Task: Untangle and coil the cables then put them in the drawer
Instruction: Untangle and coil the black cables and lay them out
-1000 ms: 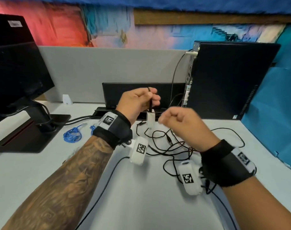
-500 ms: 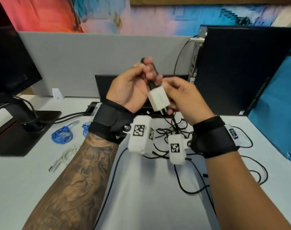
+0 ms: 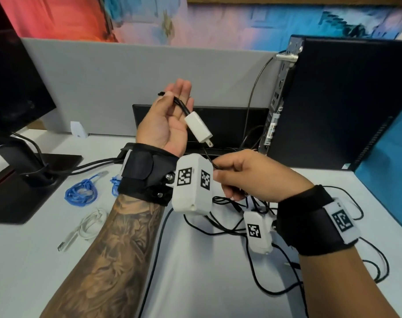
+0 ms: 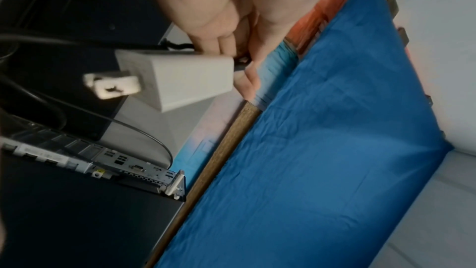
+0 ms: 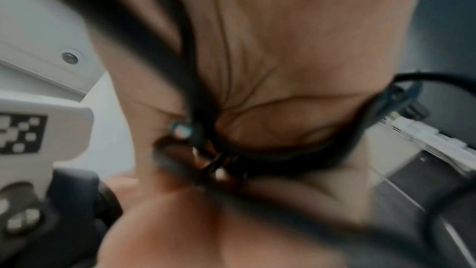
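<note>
My left hand (image 3: 170,120) is raised with its palm toward me and fingers straight, the thumb pinning a black cable (image 3: 180,105) against the palm. A white charger plug (image 3: 198,128) hangs from that cable beside the palm; in the left wrist view the charger plug (image 4: 180,76) sits just below my fingers (image 4: 226,34). Lower and to the right, my right hand (image 3: 232,177) pinches the thin black cable under the plug. The right wrist view is blurred, with black cable (image 5: 257,160) bunched in the palm. A tangle of black cables (image 3: 227,228) lies on the desk below.
A blue coiled cable (image 3: 81,193) and a white USB cable (image 3: 87,228) lie on the desk at the left, near the monitor stand (image 3: 23,187). A black PC tower (image 3: 344,99) stands at the right, a grey partition (image 3: 126,76) behind. No drawer shows.
My right hand let go of the charger plug and dropped to the cable beneath it. My left hand turned palm-up with fingers straightened, and the plug now hangs free.
</note>
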`<state>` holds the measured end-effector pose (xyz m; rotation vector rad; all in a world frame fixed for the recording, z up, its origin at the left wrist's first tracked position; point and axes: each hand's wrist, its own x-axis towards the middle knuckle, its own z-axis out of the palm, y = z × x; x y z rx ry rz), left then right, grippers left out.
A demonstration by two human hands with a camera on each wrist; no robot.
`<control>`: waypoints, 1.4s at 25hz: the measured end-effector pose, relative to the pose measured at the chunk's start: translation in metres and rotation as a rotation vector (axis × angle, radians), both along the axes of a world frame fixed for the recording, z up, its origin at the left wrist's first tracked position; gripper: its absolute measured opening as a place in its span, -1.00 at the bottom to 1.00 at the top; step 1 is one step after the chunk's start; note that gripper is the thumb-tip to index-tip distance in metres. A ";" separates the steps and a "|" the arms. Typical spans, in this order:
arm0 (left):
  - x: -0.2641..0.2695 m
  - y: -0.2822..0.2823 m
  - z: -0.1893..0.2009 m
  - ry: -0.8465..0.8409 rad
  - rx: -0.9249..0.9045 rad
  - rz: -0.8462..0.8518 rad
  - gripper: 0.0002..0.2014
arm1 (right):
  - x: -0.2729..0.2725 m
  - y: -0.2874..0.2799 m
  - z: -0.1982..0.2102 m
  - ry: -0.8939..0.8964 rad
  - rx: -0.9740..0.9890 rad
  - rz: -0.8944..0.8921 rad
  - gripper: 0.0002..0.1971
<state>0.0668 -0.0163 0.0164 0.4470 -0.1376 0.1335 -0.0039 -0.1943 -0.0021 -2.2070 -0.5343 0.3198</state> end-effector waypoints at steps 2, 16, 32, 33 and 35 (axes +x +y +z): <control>-0.002 -0.004 -0.001 -0.018 0.029 0.026 -0.81 | -0.007 0.000 0.008 -0.038 -0.057 0.011 -0.81; -0.023 -0.010 -0.022 -0.362 1.477 -0.044 -0.65 | 0.005 -0.034 0.014 -0.292 0.418 -0.353 -0.82; -0.007 0.021 0.004 -0.065 0.546 -0.108 -0.65 | 0.027 -0.064 -0.011 -0.186 0.551 -0.504 -0.87; -0.007 0.025 0.005 -0.058 0.516 -0.128 -0.66 | 0.028 -0.065 -0.012 -0.168 0.545 -0.508 -0.83; -0.008 0.026 0.005 -0.050 0.439 -0.215 -0.67 | 0.029 -0.064 -0.016 -0.137 0.440 -0.513 -0.74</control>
